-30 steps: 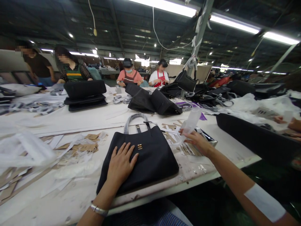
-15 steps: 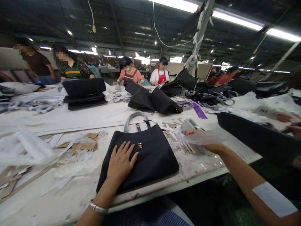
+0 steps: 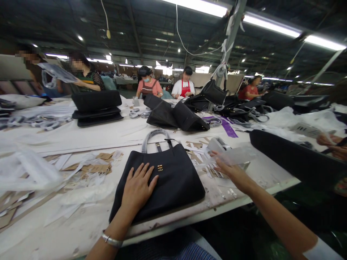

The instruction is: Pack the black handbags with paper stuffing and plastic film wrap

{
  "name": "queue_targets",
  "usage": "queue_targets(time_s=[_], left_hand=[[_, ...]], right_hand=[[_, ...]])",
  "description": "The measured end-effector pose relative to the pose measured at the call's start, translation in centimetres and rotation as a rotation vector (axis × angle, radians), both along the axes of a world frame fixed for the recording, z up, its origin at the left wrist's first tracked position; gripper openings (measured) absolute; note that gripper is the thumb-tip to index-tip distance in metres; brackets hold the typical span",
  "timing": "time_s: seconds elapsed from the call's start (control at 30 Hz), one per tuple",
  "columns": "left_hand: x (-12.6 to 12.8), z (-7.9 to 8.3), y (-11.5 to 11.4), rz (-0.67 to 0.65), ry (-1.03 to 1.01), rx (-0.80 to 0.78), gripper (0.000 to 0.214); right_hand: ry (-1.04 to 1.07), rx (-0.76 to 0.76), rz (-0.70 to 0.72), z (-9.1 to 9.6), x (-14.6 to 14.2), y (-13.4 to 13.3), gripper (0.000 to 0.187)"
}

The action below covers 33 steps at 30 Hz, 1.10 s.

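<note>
My left hand [image 3: 139, 186] lies flat on the front of a black handbag [image 3: 176, 184], fingers spread, left of its gold emblem [image 3: 160, 168]. The bag lies on the table with its wrapped handle [image 3: 155, 131] pointing away from me. To the right, my right hand [image 3: 232, 172] is open, its fingers stretched out over paper tags. Clear plastic film [image 3: 238, 156] lies right behind its fingers; whether they touch it I cannot tell. A grey tape dispenser [image 3: 217, 143] stands just beyond my right fingertips.
Brown and white tags [image 3: 100, 168] and crumpled plastic [image 3: 27, 169] lie on the left. Black bags [image 3: 176, 115] are piled across the table. A large black piece [image 3: 292, 155] overhangs the right edge, near another person's hands [image 3: 332, 142]. Several people work on the far side.
My right hand has opened from a closed grip at the plastic film, its fingers now stretched out. My left hand stays on the handbag. A person at far left now holds up a plastic-wrapped item.
</note>
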<state>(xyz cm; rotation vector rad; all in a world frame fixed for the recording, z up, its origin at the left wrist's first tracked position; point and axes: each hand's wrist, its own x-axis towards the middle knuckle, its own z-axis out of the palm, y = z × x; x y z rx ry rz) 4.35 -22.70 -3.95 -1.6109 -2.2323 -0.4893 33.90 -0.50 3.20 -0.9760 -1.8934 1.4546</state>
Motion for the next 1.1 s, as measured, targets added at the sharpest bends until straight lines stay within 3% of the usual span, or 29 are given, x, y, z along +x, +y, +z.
queue_targets(time_s=[0.1, 0.17, 0.37, 0.5, 0.63, 0.73, 0.9, 1.0, 1.1], left_hand=[[0.0, 0.0, 0.0, 0.006, 0.006, -0.015, 0.048], [0.0, 0.1, 0.0, 0.006, 0.009, -0.026, 0.048], [0.0, 0.0, 0.0, 0.005, 0.029, -0.028, 0.049], [-0.2, -0.2, 0.0, 0.007, 0.04, -0.015, 0.048], [-0.4, -0.4, 0.0, 0.0, 0.053, -0.019, 0.048], [-0.4, -0.5, 0.0, 0.006, 0.055, -0.028, 0.049], [-0.5, -0.7, 0.1, 0.005, 0.066, -0.03, 0.05], [-0.7, -0.9, 0.1, -0.001, 0.079, -0.023, 0.05], [-0.9, -1.2, 0.1, -0.01, 0.093, -0.013, 0.05]], right_hand=[[0.157, -0.197, -0.217, -1.5, -0.9, -0.2, 0.033], [0.236, -0.293, -0.289, -1.5, -1.1, 0.1, 0.026], [0.368, -0.518, -0.266, 0.8, -0.3, 1.4, 0.026], [0.416, -0.335, -0.182, 1.5, -0.2, 1.0, 0.03], [0.295, -0.153, 0.029, 2.2, 0.5, 0.8, 0.073], [0.167, -0.061, 0.127, 2.3, 1.0, 2.0, 0.087], [0.103, -0.057, 0.359, 2.3, 0.6, 5.4, 0.08], [-0.02, -0.034, 0.464, 2.9, 0.1, 6.6, 0.056], [-0.137, 0.065, 0.473, 4.0, -0.4, 6.8, 0.031]])
